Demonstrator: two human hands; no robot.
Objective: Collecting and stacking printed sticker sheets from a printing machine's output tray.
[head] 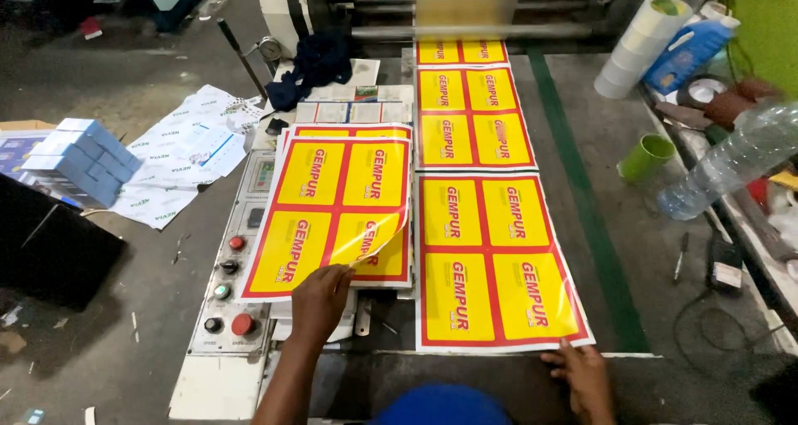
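Landmark: long printed strip (490, 250) of glossy yellow-and-red sheets, running from the machine rollers (465, 13) down toward the camera.

Left hand (320, 300): just left of strip's near end, fingers pinched on the near edge of the top sheet (332, 205) of a stack, near right corner peeling up and curling. Right hand (582, 371): at strip's near right corner, fingers flat, pressing the edge down, not gripping.

Control panel (233, 284) with red and green buttons: left of the stack. Green cup (647, 156) and clear plastic bottle (731, 163): right of strip, well apart.

Handling, judged: thin, light, floppy, slick laminate; likely clings to the sheet below, creases easily. Best taken at a corner or edge, lifted slowly, supported on two corners once free.
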